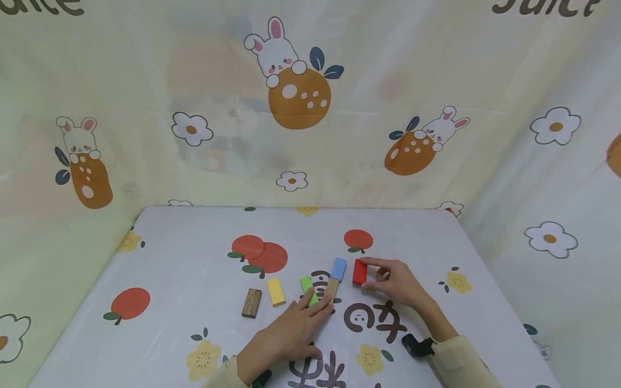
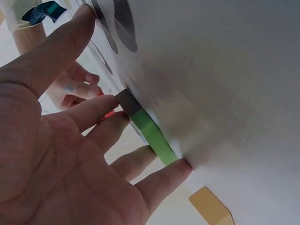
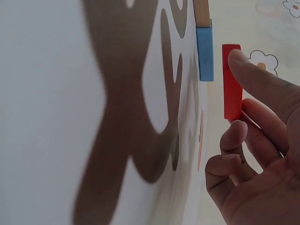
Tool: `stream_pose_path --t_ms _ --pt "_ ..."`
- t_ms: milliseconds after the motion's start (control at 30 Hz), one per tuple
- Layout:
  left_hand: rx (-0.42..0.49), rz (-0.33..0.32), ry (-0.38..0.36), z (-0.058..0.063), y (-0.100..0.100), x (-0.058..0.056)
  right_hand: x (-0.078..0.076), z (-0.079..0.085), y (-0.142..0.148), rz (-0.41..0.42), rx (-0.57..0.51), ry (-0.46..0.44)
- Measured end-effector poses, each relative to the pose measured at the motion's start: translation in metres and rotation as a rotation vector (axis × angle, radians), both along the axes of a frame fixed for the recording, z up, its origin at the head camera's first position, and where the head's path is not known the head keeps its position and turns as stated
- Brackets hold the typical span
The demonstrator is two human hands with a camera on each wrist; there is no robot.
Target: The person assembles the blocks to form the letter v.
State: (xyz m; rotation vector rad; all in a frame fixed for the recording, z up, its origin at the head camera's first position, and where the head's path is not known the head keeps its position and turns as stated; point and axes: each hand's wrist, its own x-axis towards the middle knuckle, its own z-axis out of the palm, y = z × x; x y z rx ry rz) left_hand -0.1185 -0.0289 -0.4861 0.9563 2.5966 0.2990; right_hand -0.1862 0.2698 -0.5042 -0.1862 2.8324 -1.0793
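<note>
My right hand (image 1: 398,283) has its fingers clamped on the ends of the red block (image 1: 359,272), right of the blue block (image 1: 339,268), presumably for clear long sides. My left hand (image 1: 293,331), fingers apart, touches the green block (image 1: 306,283), left of the blue block, likely steadying it.

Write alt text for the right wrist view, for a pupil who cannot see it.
A bare right hand pinches a red rectangular block, apart from a blue rectangular block touching a tan rectangular block. Large dark shapes cross the white tabletop.
</note>
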Motion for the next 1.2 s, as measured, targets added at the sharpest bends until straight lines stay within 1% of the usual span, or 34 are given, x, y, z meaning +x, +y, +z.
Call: stream_pose_path --t_ms 133,267,633,867,1200 --pt "-0.006 0.001 -0.002 -0.001 0.001 -0.001 -0.005 -0.001 -0.003 -0.020 -0.009 0.014" --pt "-0.016 0.005 -0.010 -0.004 0.001 -0.002 -0.010 -0.003 -0.006 -0.016 -0.020 0.035" --pt "-0.014 0.010 -0.018 -0.006 0.001 -0.002 -0.021 -0.007 -0.010 -0.022 -0.020 0.040" --pt "-0.010 0.014 -0.019 -0.006 0.002 -0.002 -0.027 -0.006 -0.011 -0.011 -0.040 0.073" --pt "-0.014 0.011 -0.022 -0.006 0.002 -0.003 -0.033 -0.003 -0.017 -0.014 -0.027 0.083"
